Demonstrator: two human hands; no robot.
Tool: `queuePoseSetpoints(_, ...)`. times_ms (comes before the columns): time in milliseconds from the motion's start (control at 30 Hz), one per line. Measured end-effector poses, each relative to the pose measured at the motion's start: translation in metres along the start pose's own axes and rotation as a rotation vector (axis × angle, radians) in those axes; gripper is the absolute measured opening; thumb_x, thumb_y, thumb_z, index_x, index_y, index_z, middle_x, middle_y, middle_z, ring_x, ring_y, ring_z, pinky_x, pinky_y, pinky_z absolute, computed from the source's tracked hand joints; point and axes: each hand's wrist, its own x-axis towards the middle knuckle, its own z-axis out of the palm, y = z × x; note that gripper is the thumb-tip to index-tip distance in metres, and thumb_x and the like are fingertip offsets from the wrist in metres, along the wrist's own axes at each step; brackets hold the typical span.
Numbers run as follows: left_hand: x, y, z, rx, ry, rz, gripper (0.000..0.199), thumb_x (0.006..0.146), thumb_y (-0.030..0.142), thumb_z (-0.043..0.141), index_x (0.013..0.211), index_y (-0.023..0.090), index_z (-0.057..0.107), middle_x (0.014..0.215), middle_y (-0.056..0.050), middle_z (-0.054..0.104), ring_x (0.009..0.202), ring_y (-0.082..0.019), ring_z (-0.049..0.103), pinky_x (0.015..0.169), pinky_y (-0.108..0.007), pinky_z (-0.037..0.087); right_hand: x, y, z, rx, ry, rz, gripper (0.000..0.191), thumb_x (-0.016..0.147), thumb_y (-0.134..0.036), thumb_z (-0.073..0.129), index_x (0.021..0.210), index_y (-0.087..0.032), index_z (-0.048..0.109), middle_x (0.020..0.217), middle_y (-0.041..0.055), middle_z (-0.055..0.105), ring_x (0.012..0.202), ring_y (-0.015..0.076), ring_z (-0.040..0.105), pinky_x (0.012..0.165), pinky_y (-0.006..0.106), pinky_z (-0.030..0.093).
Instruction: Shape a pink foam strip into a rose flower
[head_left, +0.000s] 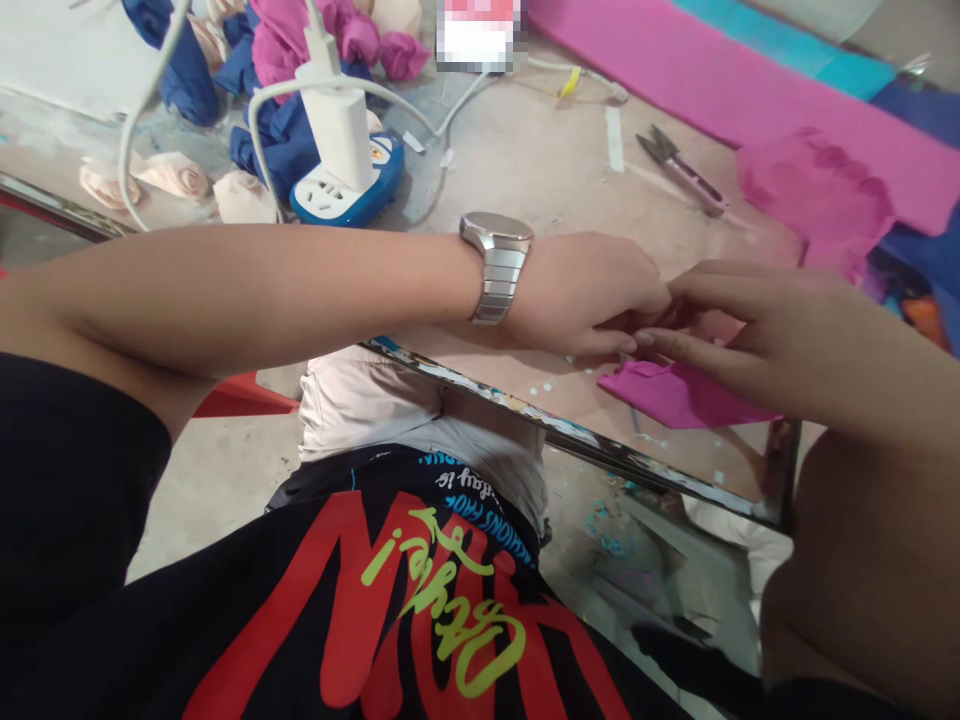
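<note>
A magenta cloth piece (679, 393) lies near the table's front edge at the right, under both hands. My left hand (592, 290), with a silver watch (501, 262) on the wrist, reaches across from the left, its fingertips pinched together at the cloth's upper edge. Meeting it from the right, my right hand (742, 320) has its thumb and fingers closed on the same cloth. The fingertips touch each other, and the small part between them is partly hidden. Beyond the hands lie thread snips (686, 170) and a crumpled pink cloth (817, 190).
A blue and white power strip (330, 195) with a white plug adapter (337, 125) and cables stands at the back left, among rolled blue, pink and cream cloth pieces (176, 175). Long pink fabric (675, 70) crosses the back right. The table edge (525, 405) runs before my body.
</note>
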Motion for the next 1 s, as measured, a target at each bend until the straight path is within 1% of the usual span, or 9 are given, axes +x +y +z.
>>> queuePoseSetpoints(100, -0.0001, 0.0000, -0.0001, -0.003, -0.002, 0.005, 0.024, 0.090, 0.034, 0.055, 0.097, 0.019, 0.072, 0.104, -0.007, 0.072, 0.101, -0.024, 0.064, 0.093, -0.038, 0.046, 0.0002, -0.0024, -0.0007, 0.004, -0.003, 0.032, 0.043, 0.090, -0.065, 0.047, 0.093, -0.027, 0.066, 0.078, 0.0040, 0.065, 0.068, 0.0245, 0.060, 0.059, 0.036, 0.042)
queuePoseSetpoints(267, -0.0005, -0.0002, -0.0003, 0.005, -0.010, 0.009, 0.025, 0.091, 0.035, 0.054, 0.099, 0.019, 0.072, 0.106, -0.007, 0.072, 0.101, -0.024, 0.064, 0.092, -0.038, 0.046, 0.0009, -0.0031, -0.0009, 0.010, -0.004, 0.022, 0.041, 0.090, -0.063, 0.049, 0.094, -0.026, 0.067, 0.075, 0.0034, 0.063, 0.066, 0.0240, 0.060, 0.060, 0.036, 0.043)
queuePoseSetpoints(500, -0.0004, -0.0008, -0.0001, 0.011, -0.005, 0.005, 0.025, 0.091, 0.035, 0.054, 0.099, 0.019, 0.072, 0.105, -0.008, 0.072, 0.102, -0.025, 0.064, 0.091, -0.039, 0.047, 0.0001, -0.0019, 0.0003, -0.019, -0.013, 0.054, 0.046, 0.089, -0.068, 0.045, 0.092, -0.028, 0.066, 0.079, 0.0042, 0.064, 0.071, 0.0265, 0.062, 0.060, 0.036, 0.043)
queuePoseSetpoints(767, -0.0006, -0.0014, 0.0007, -0.010, 0.016, 0.022, 0.024, 0.090, 0.034, 0.055, 0.097, 0.019, 0.072, 0.102, -0.007, 0.072, 0.099, -0.023, 0.065, 0.092, -0.038, 0.047, -0.0004, -0.0010, 0.0015, -0.013, -0.002, 0.047, 0.041, 0.088, -0.065, 0.048, 0.092, -0.028, 0.065, 0.078, 0.0041, 0.064, 0.069, 0.0248, 0.060, 0.060, 0.035, 0.041)
queuePoseSetpoints(933, -0.0003, -0.0011, 0.0009, -0.003, 0.013, 0.015, 0.023, 0.089, 0.034, 0.056, 0.096, 0.020, 0.073, 0.102, -0.006, 0.072, 0.099, -0.024, 0.065, 0.091, -0.038, 0.047, -0.0001, -0.0024, 0.0011, -0.013, -0.014, 0.056, 0.042, 0.088, -0.065, 0.046, 0.092, -0.028, 0.065, 0.078, 0.0046, 0.062, 0.074, 0.0274, 0.061, 0.063, 0.037, 0.042)
queuePoseSetpoints(1000, -0.0005, -0.0008, 0.0008, 0.007, 0.010, 0.017, 0.024, 0.090, 0.034, 0.055, 0.097, 0.020, 0.073, 0.103, -0.007, 0.073, 0.100, -0.024, 0.065, 0.091, -0.038, 0.047, 0.0001, -0.0027, 0.0002, -0.008, -0.015, 0.046, 0.041, 0.089, -0.064, 0.046, 0.089, -0.027, 0.064, 0.076, 0.0047, 0.062, 0.072, 0.0271, 0.060, 0.062, 0.036, 0.042)
